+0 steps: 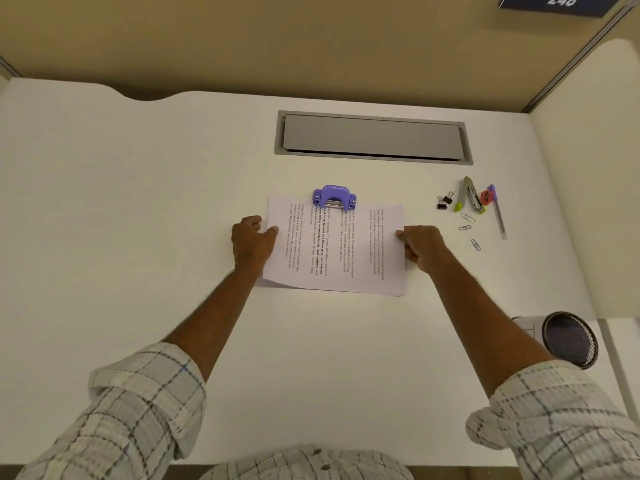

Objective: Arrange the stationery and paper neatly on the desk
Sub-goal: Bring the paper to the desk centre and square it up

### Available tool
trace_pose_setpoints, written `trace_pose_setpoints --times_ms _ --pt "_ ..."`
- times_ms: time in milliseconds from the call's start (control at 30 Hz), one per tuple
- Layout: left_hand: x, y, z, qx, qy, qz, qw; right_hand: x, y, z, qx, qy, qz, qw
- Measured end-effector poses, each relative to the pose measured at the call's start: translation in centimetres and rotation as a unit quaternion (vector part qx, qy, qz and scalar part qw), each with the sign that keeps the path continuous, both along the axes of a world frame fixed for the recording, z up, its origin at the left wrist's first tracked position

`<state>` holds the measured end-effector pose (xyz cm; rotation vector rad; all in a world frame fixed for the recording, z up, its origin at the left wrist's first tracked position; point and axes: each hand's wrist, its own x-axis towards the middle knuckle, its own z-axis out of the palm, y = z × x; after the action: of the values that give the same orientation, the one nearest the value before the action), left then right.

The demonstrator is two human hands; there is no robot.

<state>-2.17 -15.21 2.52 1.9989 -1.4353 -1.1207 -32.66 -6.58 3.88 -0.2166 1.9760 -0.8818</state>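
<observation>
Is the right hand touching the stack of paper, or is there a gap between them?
Touching. In the head view the right hand grips the right edge of the stack of paper, with its thumb lying on the top sheet.

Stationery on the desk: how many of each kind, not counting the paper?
Purple hole punch: 1
Black binder clips: 2
Silver paper clips: 3
Green-tipped stapler: 1
Red sharpener: 1
Purple-capped pen: 1
Total: 9

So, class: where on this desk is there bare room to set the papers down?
Bare: the desk's wide stretch beside the left hand, and the near strip below the papers. Crowded: the far right, with stapler, pen and clips.
</observation>
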Motion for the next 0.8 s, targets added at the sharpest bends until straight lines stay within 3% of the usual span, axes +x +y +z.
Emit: trace_pose_setpoints --times_ms 233,500,800 --pt "0.8 -0.1 -0.1 0.020 0.023 0.022 0.999 0.1 0.2 -0.1 -0.026 0.027 0.006 0.999" --pt "1.3 0.6 -0.4 0.019 0.035 0.024 0.999 0.6 1.4 0.2 -0.040 -0.024 0.012 0.999" --pt "0.8 2.3 1.1 -0.044 -0.037 -0.047 0.997 0.1 3.2 -0.5 -0.030 -0.038 0.041 0.998"
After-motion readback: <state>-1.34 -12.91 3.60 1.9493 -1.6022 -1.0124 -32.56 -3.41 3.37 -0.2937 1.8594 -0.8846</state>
